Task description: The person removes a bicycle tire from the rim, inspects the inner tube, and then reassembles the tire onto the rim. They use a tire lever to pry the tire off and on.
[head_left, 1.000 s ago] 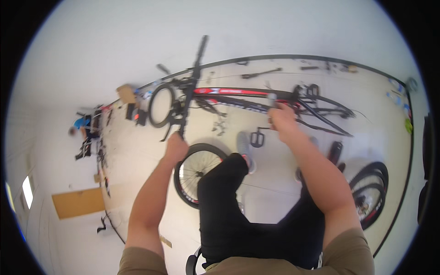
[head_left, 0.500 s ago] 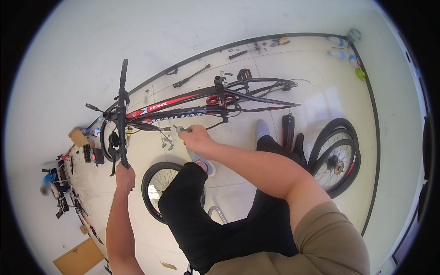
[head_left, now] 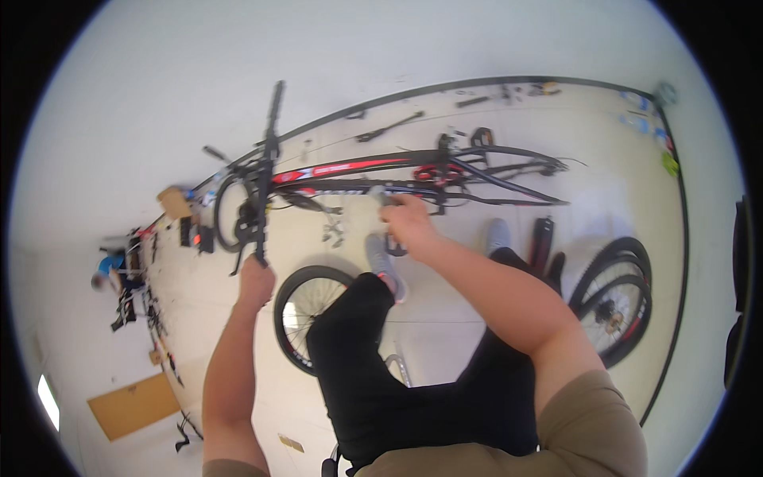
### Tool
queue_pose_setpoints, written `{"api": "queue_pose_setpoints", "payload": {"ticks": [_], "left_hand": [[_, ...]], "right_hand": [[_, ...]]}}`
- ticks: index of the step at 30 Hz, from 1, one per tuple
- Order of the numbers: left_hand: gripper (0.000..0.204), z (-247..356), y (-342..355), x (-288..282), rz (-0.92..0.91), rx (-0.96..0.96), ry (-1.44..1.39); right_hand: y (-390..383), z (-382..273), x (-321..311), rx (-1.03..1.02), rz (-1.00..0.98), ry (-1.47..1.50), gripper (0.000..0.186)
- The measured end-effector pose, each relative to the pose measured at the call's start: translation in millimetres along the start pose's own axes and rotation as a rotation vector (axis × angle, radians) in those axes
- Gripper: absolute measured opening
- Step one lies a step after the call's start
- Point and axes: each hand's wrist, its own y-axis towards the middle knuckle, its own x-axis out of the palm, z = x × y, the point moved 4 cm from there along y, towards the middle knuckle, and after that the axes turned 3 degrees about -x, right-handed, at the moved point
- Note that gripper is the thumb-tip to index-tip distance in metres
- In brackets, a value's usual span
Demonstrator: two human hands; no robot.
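A black and red bicycle frame (head_left: 358,165) lies across the view in front of me, its handlebar (head_left: 266,179) at the left. My left hand (head_left: 256,284) is closed round the near end of that bar. Between the bent fingers of my right hand (head_left: 412,226) is a small grey part (head_left: 377,192), too blurred to name. It appears in front of the frame's lower tube; whether they touch I cannot tell. Silver brake pieces (head_left: 332,229) lie on the floor to the left of my right hand.
A loose wheel (head_left: 306,318) lies by my left leg. More wheels (head_left: 616,298) rest at the right, near a black mudguard (head_left: 542,237). Small tools (head_left: 509,94) line the far wall. At the far left a person (head_left: 111,270) is beside dark equipment; a cardboard box (head_left: 173,203) stands nearer.
The whole scene has shifted right in the picture. My right hand has lifted the grey part from below the lower tube to in front of it. My left hand keeps its grip.
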Motion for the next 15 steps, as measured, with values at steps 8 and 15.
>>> {"api": "queue_pose_setpoints", "payload": {"ticks": [8, 15], "left_hand": [[0.018, -24, 13, 8, -0.035, -0.042, -0.035], [0.019, -28, 14, 9, -0.011, -0.016, -0.033]], "right_hand": [[-7, -7, 3, 0.081, -0.101, 0.035, 0.036], [-7, -12, -1, 0.092, -0.119, 0.046, 0.033]]}}
